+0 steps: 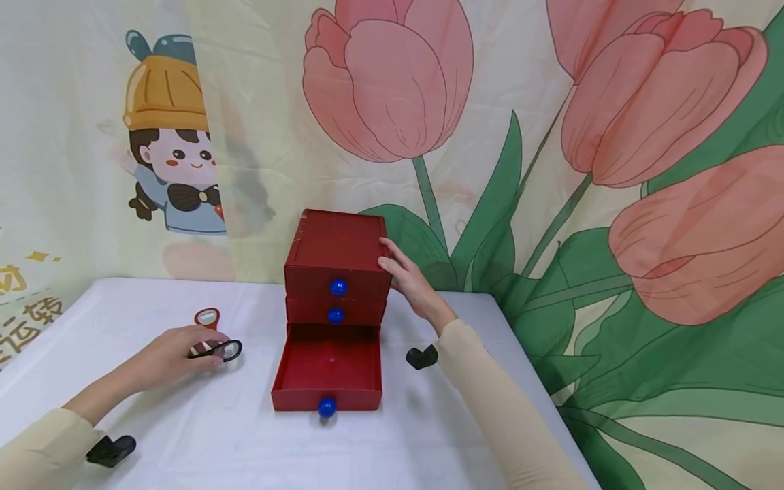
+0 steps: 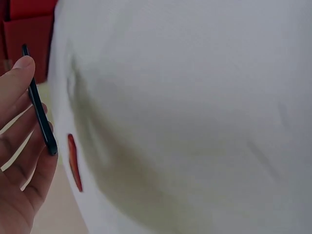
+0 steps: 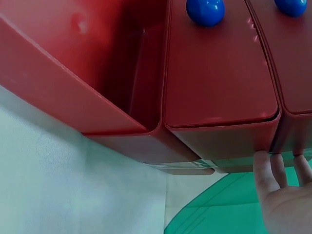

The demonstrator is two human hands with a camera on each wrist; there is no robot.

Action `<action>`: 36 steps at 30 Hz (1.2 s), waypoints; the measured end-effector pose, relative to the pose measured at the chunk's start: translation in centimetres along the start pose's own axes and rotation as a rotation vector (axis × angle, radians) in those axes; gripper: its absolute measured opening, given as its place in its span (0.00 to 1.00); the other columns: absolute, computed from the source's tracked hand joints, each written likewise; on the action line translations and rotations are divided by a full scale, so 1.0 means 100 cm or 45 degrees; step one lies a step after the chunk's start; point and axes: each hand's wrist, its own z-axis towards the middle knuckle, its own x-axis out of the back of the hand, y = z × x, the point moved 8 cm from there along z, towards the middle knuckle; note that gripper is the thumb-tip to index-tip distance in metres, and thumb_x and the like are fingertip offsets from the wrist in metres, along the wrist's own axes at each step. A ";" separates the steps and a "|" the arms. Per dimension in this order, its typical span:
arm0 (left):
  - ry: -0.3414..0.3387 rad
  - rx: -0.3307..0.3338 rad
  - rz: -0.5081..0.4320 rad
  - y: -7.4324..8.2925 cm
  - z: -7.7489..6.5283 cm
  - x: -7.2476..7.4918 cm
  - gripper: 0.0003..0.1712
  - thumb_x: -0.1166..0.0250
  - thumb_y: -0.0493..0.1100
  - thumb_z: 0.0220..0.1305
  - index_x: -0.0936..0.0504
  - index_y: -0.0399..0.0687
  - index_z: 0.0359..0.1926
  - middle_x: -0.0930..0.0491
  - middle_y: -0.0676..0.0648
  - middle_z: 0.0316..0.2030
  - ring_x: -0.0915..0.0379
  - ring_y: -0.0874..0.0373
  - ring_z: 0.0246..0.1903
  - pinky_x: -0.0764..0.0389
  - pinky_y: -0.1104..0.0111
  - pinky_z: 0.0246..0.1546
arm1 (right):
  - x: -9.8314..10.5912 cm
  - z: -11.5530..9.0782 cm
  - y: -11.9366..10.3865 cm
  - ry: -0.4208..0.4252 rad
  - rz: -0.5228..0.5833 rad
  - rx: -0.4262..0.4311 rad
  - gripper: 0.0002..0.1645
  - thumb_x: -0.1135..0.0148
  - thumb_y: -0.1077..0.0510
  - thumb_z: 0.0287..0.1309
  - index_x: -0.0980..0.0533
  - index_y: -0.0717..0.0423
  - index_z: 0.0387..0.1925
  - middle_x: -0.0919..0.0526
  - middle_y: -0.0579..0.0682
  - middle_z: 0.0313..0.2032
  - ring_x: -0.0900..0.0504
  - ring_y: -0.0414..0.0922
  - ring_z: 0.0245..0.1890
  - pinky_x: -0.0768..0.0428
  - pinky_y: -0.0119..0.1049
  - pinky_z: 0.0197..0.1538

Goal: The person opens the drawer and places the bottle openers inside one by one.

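My left hand [image 1: 177, 354] pinches a flat black-framed piece with a ring-shaped end [image 1: 233, 350] between thumb and fingers; seen edge-on in the left wrist view, the black piece [image 2: 39, 105] is a thin bar. Just beyond that hand lies a red-framed piece with a similar ring [image 1: 207, 317], partly hidden behind the fingers. A red drawer box [image 1: 339, 238] with blue knobs stands mid-table. Its bottom drawer [image 1: 331, 364] is pulled out with nothing in it, while the upper two are closed. My right hand [image 1: 416, 282] rests extended fingertips on the box's right side.
The box stands on a white-covered table [image 1: 202, 435], near its back edge. Behind it hangs a printed cloth [image 1: 263, 136] with tulips and a cartoon figure. A black camera mount [image 1: 111, 450] is at the left wrist, another black mount [image 1: 421, 358] at the right.
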 end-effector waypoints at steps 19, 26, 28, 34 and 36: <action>-0.015 -0.047 -0.052 0.112 0.045 0.008 0.29 0.20 0.54 0.62 0.13 0.51 0.61 0.14 0.56 0.45 0.20 0.63 0.41 0.16 0.72 0.36 | 0.006 0.000 -0.002 -0.023 -0.005 -0.017 0.35 0.44 0.43 0.79 0.39 0.31 0.81 0.47 0.47 0.82 0.43 0.51 0.79 0.33 0.60 0.77; -0.025 -0.096 -0.060 0.141 0.061 -0.001 0.28 0.21 0.52 0.62 0.14 0.51 0.62 0.14 0.53 0.48 0.20 0.61 0.42 0.15 0.73 0.36 | 0.004 0.000 -0.003 -0.027 0.005 -0.015 0.36 0.43 0.43 0.79 0.40 0.33 0.82 0.47 0.48 0.82 0.41 0.53 0.79 0.33 0.61 0.77; -0.032 -0.121 -0.067 0.146 0.064 -0.004 0.27 0.21 0.52 0.63 0.13 0.51 0.61 0.14 0.53 0.48 0.20 0.60 0.43 0.15 0.72 0.37 | 0.003 0.000 -0.003 -0.031 0.010 -0.013 0.36 0.43 0.44 0.79 0.40 0.33 0.82 0.47 0.48 0.82 0.40 0.53 0.78 0.33 0.61 0.77; -0.056 -0.175 -0.072 0.156 0.072 -0.015 0.24 0.21 0.52 0.64 0.12 0.51 0.58 0.16 0.57 0.41 0.20 0.61 0.42 0.15 0.72 0.37 | 0.002 0.001 -0.003 -0.028 0.010 -0.015 0.35 0.43 0.43 0.78 0.40 0.31 0.81 0.46 0.47 0.81 0.39 0.52 0.78 0.33 0.61 0.77; -0.065 -0.183 -0.061 0.158 0.075 -0.019 0.24 0.21 0.52 0.63 0.12 0.51 0.58 0.17 0.58 0.40 0.21 0.61 0.42 0.16 0.72 0.38 | 0.002 0.002 -0.002 -0.021 0.007 -0.016 0.35 0.43 0.43 0.78 0.39 0.31 0.81 0.45 0.46 0.81 0.39 0.52 0.78 0.33 0.60 0.77</action>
